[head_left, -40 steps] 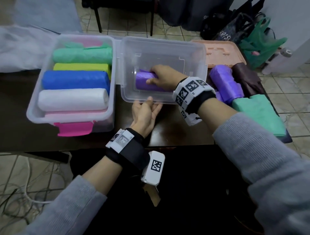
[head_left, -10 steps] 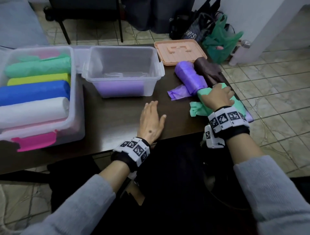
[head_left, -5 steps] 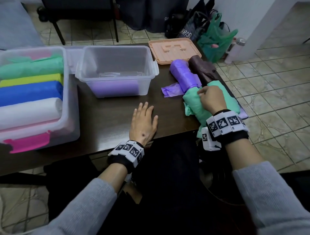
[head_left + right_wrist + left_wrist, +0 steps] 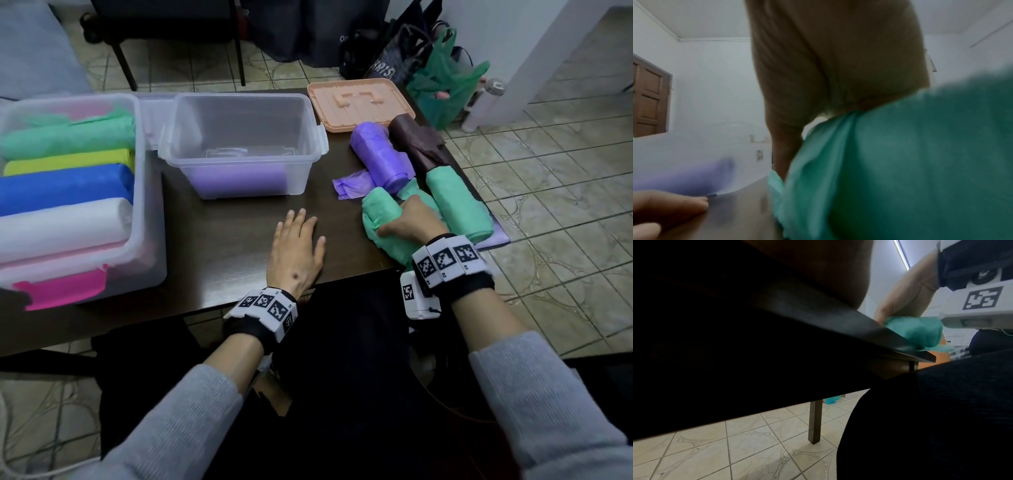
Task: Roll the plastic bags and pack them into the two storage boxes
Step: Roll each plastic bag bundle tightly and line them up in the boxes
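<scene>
My right hand (image 4: 409,222) grips a loose green plastic bag (image 4: 380,219) near the table's front right edge; the same green bag (image 4: 918,331) (image 4: 900,162) fills the wrist views. A tighter green roll (image 4: 457,205) lies just right of it, with a purple roll (image 4: 382,154) and a dark brown roll (image 4: 416,144) behind. My left hand (image 4: 296,246) lies flat on the dark table (image 4: 222,246), holding nothing. The small clear box (image 4: 239,144) holds one purple roll. The large clear box (image 4: 68,192) at left holds several coloured rolls.
A peach lid (image 4: 359,102) lies behind the rolls at the back right. A loose purple bag end (image 4: 349,183) trails left of the purple roll. Bags and a bottle stand on the tiled floor beyond the table's right corner. A table leg (image 4: 815,420) shows below.
My right hand left the small box, where the purple roll stayed, and took hold of the green bag, pulling it toward the front edge. My left hand moved from the box to the tabletop.
</scene>
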`<control>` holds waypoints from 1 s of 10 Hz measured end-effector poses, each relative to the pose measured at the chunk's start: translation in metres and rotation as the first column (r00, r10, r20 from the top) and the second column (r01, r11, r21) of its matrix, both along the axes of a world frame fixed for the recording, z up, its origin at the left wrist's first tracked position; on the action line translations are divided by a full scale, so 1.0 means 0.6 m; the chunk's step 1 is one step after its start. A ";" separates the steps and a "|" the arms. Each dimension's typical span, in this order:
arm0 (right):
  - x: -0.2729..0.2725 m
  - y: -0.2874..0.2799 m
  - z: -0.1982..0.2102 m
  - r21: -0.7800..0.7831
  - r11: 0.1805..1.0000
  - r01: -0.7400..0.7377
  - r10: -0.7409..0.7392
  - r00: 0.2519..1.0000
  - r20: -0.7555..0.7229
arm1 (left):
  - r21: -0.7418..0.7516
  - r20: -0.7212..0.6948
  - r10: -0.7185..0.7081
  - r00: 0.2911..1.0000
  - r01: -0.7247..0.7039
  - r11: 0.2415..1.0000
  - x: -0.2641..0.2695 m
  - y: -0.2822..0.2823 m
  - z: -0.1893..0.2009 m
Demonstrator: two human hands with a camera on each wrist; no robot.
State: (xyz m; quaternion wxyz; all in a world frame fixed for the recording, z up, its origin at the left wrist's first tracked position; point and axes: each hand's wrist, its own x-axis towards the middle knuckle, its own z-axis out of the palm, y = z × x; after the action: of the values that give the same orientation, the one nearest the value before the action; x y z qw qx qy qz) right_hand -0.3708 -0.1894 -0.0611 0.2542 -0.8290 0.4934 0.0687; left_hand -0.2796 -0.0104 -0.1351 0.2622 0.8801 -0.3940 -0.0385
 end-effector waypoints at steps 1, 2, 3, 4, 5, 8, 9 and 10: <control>0.005 0.012 -0.002 0.088 0.996 -0.002 -0.007 0.994 0.107 | 0.002 -0.005 -0.001 1.000 0.001 1.000 0.000 0.000 0.000; 0.012 0.011 -0.001 0.392 0.903 0.173 -0.324 0.874 0.362 | -0.001 -0.035 -0.004 0.999 0.004 1.000 0.001 0.000 0.002; 0.013 0.016 0.011 0.595 0.790 0.146 -0.484 0.745 0.460 | 0.007 -0.129 -0.018 0.991 0.019 1.000 0.004 -0.001 0.012; 0.018 0.025 0.021 0.751 0.646 0.138 -0.624 0.662 0.415 | -0.137 -0.328 -0.109 0.938 0.067 0.988 0.004 -0.005 0.050; 0.019 0.026 0.015 0.760 0.610 0.223 -0.650 0.689 0.320 | -0.262 -0.427 -0.222 0.876 0.115 0.958 0.000 -0.017 0.078; 0.010 0.018 0.021 0.281 0.954 0.103 -0.203 0.912 0.356 | -0.088 -0.335 -0.255 0.907 0.239 0.967 -0.013 -0.066 0.079; 0.007 0.003 0.025 -0.062 0.997 -0.049 0.066 0.946 0.318 | -0.093 -0.333 -0.305 0.892 0.291 0.952 0.005 -0.061 0.086; 0.003 -0.002 0.029 -0.069 0.990 -0.120 0.134 0.956 0.262 | -0.056 -0.328 -0.323 0.888 0.323 0.945 0.019 -0.058 0.090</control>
State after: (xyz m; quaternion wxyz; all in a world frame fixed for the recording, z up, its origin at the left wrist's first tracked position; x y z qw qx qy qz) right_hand -0.3690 -0.1907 -0.0439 0.2912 -0.8671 0.4021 -0.0400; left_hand -0.2680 -0.0450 -0.0813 0.3146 0.7831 -0.4849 -0.2295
